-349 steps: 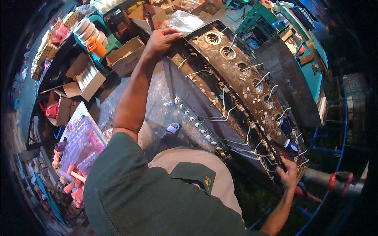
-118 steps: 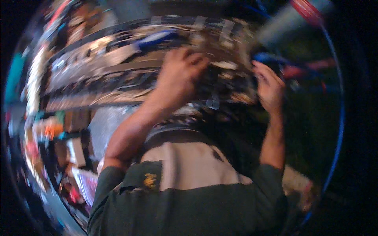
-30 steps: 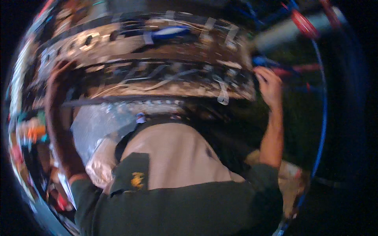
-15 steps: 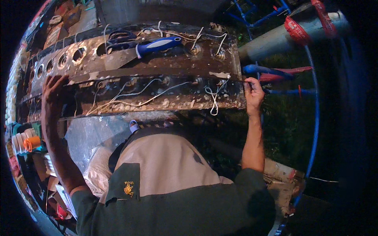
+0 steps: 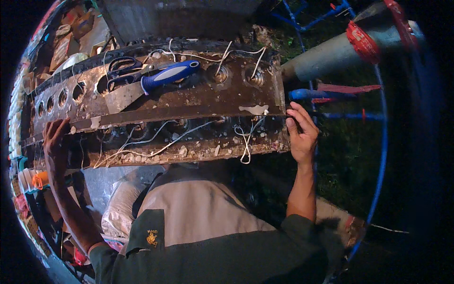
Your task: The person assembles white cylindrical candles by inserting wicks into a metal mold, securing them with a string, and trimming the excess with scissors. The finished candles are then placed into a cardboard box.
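A long, dirt-crusted wooden panel (image 5: 198, 102) lies across in front of me, with a row of round holes and sockets. A dark ledge strip (image 5: 175, 113) runs along its middle. My left hand (image 5: 56, 135) has its fingers curled over the strip's left part. At the right end, my right hand (image 5: 303, 135) has thumb and fingers apart around the strip's tip; whether it touches is unclear. A putty knife (image 5: 170, 75) with a blue-and-grey handle rests on the panel, beside dark-handled scissors (image 5: 124, 68). White wires (image 5: 246, 142) hang from the sockets.
Loose chips (image 5: 183, 150) litter the panel's lower ledge. To the right stand a thick grey pipe (image 5: 326, 54) with red wrapping and a thin blue pipe frame (image 5: 382, 137). White containers with an orange band (image 5: 41, 179) stand at left. A pale sack (image 5: 120, 208) lies below.
The panel and the tools on it appear lower and slightly left in view. My left hand is lower too. The right hand's fingers have gone from a pinch to straighter and spread.
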